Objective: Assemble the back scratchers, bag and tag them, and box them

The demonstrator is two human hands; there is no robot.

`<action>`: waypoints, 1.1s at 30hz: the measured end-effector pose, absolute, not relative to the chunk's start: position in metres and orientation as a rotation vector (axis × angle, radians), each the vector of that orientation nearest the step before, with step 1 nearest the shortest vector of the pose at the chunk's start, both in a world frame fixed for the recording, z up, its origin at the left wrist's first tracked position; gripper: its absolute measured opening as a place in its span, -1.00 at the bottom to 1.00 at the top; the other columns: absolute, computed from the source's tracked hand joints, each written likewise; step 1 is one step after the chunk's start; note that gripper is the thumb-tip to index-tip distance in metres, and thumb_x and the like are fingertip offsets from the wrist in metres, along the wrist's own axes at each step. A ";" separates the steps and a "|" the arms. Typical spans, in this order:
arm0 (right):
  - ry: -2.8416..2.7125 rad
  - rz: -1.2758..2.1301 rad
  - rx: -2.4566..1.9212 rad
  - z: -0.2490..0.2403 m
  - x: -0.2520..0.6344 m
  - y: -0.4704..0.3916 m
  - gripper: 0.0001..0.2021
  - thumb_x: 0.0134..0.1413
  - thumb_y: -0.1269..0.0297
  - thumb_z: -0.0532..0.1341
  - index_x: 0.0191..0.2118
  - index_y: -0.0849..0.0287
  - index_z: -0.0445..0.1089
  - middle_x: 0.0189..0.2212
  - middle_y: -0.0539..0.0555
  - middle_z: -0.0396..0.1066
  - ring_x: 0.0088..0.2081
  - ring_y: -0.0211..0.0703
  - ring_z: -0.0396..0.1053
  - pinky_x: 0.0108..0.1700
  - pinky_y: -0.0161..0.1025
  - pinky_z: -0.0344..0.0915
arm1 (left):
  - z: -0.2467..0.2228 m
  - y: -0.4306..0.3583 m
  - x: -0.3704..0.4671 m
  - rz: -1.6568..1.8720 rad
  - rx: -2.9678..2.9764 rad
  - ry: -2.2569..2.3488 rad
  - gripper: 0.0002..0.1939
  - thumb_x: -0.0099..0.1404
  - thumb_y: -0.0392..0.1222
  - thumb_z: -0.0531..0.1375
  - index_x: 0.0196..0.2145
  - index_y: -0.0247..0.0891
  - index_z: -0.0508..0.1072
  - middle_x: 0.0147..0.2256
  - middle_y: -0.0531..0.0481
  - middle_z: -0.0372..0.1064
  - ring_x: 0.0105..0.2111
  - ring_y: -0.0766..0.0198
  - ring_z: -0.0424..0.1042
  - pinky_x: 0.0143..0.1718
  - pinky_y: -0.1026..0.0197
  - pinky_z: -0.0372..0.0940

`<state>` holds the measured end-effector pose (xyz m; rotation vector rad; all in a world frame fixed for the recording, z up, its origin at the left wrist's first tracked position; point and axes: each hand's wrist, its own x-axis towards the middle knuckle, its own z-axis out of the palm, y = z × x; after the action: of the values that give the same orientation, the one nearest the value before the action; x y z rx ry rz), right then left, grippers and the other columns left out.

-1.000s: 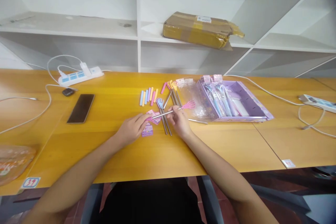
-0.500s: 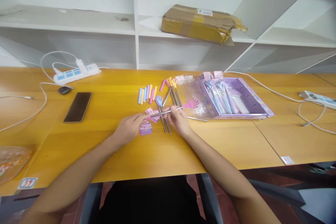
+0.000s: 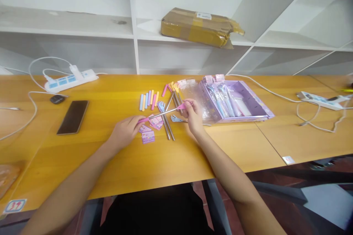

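A metal rod (image 3: 163, 113) with a pink handle and a pink claw-shaped head is held between my hands. My left hand (image 3: 124, 131) is closed round the pink handle. The fingers of my right hand (image 3: 193, 114) pinch the pink head and partly hide it. Beneath the rod lie blue-headed rods (image 3: 167, 126) and pink and purple cards (image 3: 148, 137). Another blue claw head (image 3: 175, 118) lies beside my right hand. Several coloured handles (image 3: 149, 100) stand in a row behind, with yellow claw heads (image 3: 174, 86) to their right.
A purple box (image 3: 256, 101) holds bagged pieces, with clear plastic bags (image 3: 194, 97) at its left. On the left are a phone (image 3: 73, 116) and a power strip (image 3: 72, 80). Another strip (image 3: 321, 101) is at right. A taped carton (image 3: 198, 27) sits on the shelf.
My right hand has moved along the rod to the pink head, farther from my left hand. The blue claw head beside it is now uncovered. The view has shifted to the right.
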<state>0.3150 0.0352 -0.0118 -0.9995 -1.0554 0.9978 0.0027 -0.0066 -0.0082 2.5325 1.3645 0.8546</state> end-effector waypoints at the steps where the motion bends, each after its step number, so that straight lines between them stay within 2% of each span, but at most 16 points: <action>1: -1.109 0.951 -1.026 -0.015 0.318 0.038 -0.64 0.25 -0.14 0.36 -0.13 0.05 0.43 -0.46 -0.09 0.36 -0.51 -0.29 0.16 -0.49 -0.33 0.10 | -0.007 -0.007 0.002 0.864 2.566 1.353 -0.68 0.63 -0.02 0.07 0.14 -0.15 0.51 0.00 -0.06 0.65 -0.05 0.14 0.64 -0.02 0.15 0.47; 4: -1.232 0.879 -1.096 -0.024 0.320 0.040 -0.66 0.32 -0.13 0.30 -0.15 0.06 0.42 -0.48 -0.09 0.32 -0.49 -0.27 0.19 -0.46 -0.33 0.13 | -0.004 -0.010 0.003 0.931 2.642 1.325 -0.72 0.62 -0.07 0.09 0.10 -0.15 0.53 -0.06 -0.04 0.66 -0.10 0.20 0.65 -0.08 0.21 0.45; 8: -1.255 0.944 -1.112 -0.028 0.309 0.033 -0.65 0.36 -0.15 0.26 -0.17 0.05 0.36 -0.54 -0.13 0.24 -0.55 -0.28 0.11 -0.51 -0.32 0.04 | -0.002 -0.016 0.011 1.020 2.702 1.309 -0.79 0.60 -0.11 0.13 -0.01 -0.19 0.55 -0.11 -0.04 0.68 -0.17 0.24 0.66 -0.17 0.24 0.44; 13: -1.219 1.026 -1.035 -0.024 0.289 0.012 -0.64 0.38 -0.18 0.23 -0.16 0.03 0.31 -0.51 -0.12 0.28 -0.55 -0.29 0.09 -0.51 -0.31 0.02 | 0.000 -0.024 0.017 1.057 2.715 1.331 -0.84 0.56 -0.12 0.18 -0.11 -0.18 0.55 -0.16 0.00 0.69 -0.21 0.26 0.67 -0.22 0.24 0.45; 18: -1.192 1.083 -0.975 -0.019 0.269 -0.009 -0.65 0.43 -0.18 0.19 -0.14 0.00 0.26 -0.62 -0.19 0.09 -0.61 -0.27 -0.02 -0.54 -0.28 -0.07 | -0.001 -0.028 0.021 1.171 2.682 1.321 -0.90 0.50 -0.14 0.24 -0.15 -0.16 0.54 -0.22 0.04 0.69 -0.27 0.28 0.66 -0.27 0.24 0.48; 25: -1.130 1.115 -0.973 -0.020 0.247 -0.032 -0.65 0.44 -0.20 0.15 -0.12 -0.03 0.22 -0.59 -0.17 0.07 -0.61 -0.26 0.00 -0.57 -0.29 -0.06 | -0.002 -0.037 0.031 1.225 2.580 1.346 -0.92 0.46 -0.14 0.26 -0.20 -0.15 0.54 -0.25 0.04 0.68 -0.30 0.28 0.66 -0.25 0.23 0.53; 33: -1.145 1.076 -0.943 -0.028 0.241 -0.039 -0.70 0.49 -0.14 0.12 -0.09 -0.02 0.20 -0.55 -0.17 0.08 -0.59 -0.27 0.00 -0.51 -0.28 -0.01 | -0.003 -0.043 0.033 1.277 2.539 1.317 -0.96 0.43 -0.19 0.29 -0.19 -0.14 0.55 -0.24 0.05 0.68 -0.25 0.24 0.68 -0.21 0.21 0.56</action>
<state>0.2406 -0.0392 -0.0283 -0.9427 -1.1446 1.0756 0.0329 -0.0427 -0.0032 2.5389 1.3166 1.2767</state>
